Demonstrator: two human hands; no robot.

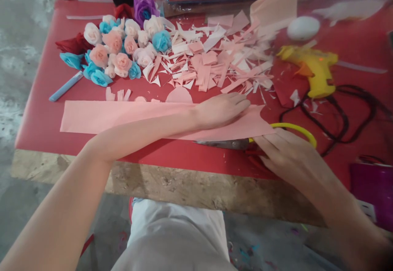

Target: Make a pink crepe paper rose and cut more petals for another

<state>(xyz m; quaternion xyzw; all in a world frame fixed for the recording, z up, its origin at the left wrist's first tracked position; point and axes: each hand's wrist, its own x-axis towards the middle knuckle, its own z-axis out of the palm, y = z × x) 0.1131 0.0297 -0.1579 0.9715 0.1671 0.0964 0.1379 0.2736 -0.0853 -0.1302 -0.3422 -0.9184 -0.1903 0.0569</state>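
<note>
A long strip of pink crepe paper (92,116) lies across the near part of the red tabletop. My left hand (221,109) rests flat on its right half, fingers stretched out to the right. At the strip's right corner is my right hand (285,150), its fingers closed at the paper's edge; the thumb is hidden. Beneath that hand and partly under the strip lie scissors (233,143) with yellow and red handles. A rounded pink paper piece (179,95) pokes out behind the strip's far edge.
Paper scraps (208,64) are heaped at the middle back. Paper roses (123,63) in pink, white, blue, red and purple cluster at left, near a pale blue stick (66,86). A yellow glue gun (317,68) with black cord and a white oval object (303,28) lie right.
</note>
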